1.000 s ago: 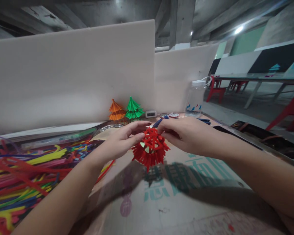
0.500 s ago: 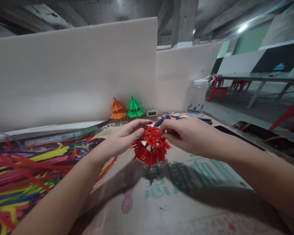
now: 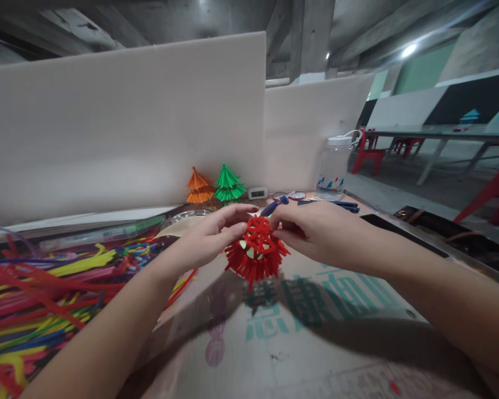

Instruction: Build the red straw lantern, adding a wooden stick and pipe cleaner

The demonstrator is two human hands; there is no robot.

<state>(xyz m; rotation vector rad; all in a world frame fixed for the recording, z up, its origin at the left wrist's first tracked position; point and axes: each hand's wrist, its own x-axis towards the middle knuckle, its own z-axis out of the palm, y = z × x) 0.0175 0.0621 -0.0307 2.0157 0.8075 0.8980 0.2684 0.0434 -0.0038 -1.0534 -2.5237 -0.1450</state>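
Note:
A red pipe-cleaner piece, with an open lattice top and a fringed lower edge, is held over the table between my two hands. My left hand steadies its left side with the thumb, the forefinger stretched across behind the top. On the other side my right hand has curled fingers and thumb against its upper right edge. Some of the fingertips there are hidden. Pale green bits show through the lattice. Just behind the piece lies a blue-handled tool, partly covered by my right hand.
Many coloured pipe cleaners fill the left side. At the back stand an orange tree, a green tree, a small digital clock and a clear water bottle. Blue pliers lie near the bottle, before a white partition.
My right hand's fingers have shifted slightly along the upper right edge of the red piece. The piece is tilted a little differently; my left hand stays nearly still.

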